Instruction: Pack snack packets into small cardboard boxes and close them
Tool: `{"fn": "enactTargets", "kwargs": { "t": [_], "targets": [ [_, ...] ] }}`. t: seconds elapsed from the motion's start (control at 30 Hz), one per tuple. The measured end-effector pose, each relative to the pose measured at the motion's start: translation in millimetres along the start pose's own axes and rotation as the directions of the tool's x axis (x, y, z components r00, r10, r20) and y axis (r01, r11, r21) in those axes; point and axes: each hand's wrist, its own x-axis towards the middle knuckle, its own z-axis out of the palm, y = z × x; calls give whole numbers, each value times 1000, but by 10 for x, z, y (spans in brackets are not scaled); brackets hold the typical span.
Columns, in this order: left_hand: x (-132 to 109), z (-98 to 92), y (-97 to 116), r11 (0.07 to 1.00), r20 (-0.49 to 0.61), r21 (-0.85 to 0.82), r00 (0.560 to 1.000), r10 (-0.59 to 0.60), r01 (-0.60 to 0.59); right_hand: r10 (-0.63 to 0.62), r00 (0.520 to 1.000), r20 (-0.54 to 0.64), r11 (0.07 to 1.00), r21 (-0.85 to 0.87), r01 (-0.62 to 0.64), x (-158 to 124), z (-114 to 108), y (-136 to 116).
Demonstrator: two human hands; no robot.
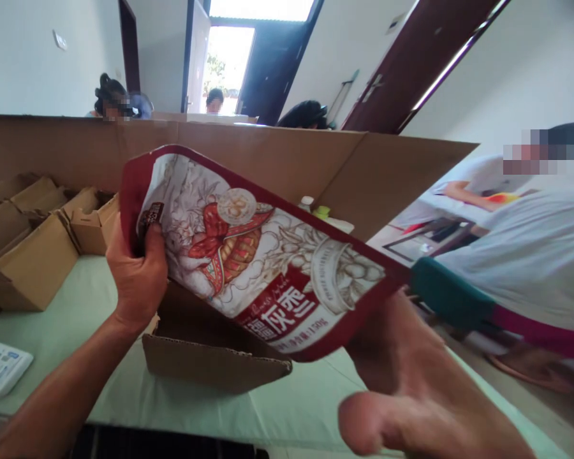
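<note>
A red and white printed food pouch is held up, tilted, in front of me. My left hand grips its left end, with the thumb on the printed front and the fingers hidden behind. At the lower right end, my right hand reaches behind and under the pouch, its thumb stretched out apart from it. The other fingers of that hand are hidden by the pouch. Beneath the pouch an open cardboard box stands on the pale green tablecloth, partly covered from view.
Several open cardboard boxes stand at the left. A white device with printed codes lies at the left edge. A tall cardboard sheet spans the back. Small bottles show behind the pouch. Other people sit beyond and at the right, by a teal chair.
</note>
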Motion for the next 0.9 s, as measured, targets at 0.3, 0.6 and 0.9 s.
{"fn": "enactTargets", "kwargs": {
  "t": [0.3, 0.6, 0.9],
  "targets": [
    [-161, -189, 36, 999, 517, -42, 856, 19, 3, 27, 931, -363, 999, -24, -39, 163, 45, 197],
    [-11, -660, 147, 695, 827, -147, 472, -304, 704, 402, 850, -341, 801, 580, -146, 255, 27, 477],
    [-20, -524, 259, 348, 806, -244, 388, -446, 905, 444, 757, -480, 770, 636, -49, 288, 73, 431]
  ]
}}
